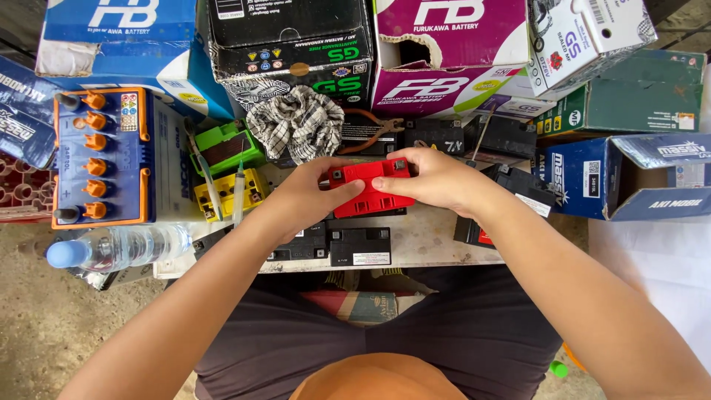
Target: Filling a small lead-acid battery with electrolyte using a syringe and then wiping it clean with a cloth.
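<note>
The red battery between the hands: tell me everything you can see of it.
The red battery is a small rectangular block with a glossy, plastic-looking red case. Its top shows moulded ridges and small dark terminals at the far corners. It sits roughly level over the pale work surface, above black batteries. The left hand grips its left end, thumb on the front edge; the right hand covers its right end, fingers across the top. Its underside is hidden.

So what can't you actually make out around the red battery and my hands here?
- Head view: the red battery has both ends covered by the left hand and right hand.
- Its underside is hidden against the table.
- The pliers are half hidden behind the checked cloth.
- The water bottle label is blurred.
</note>
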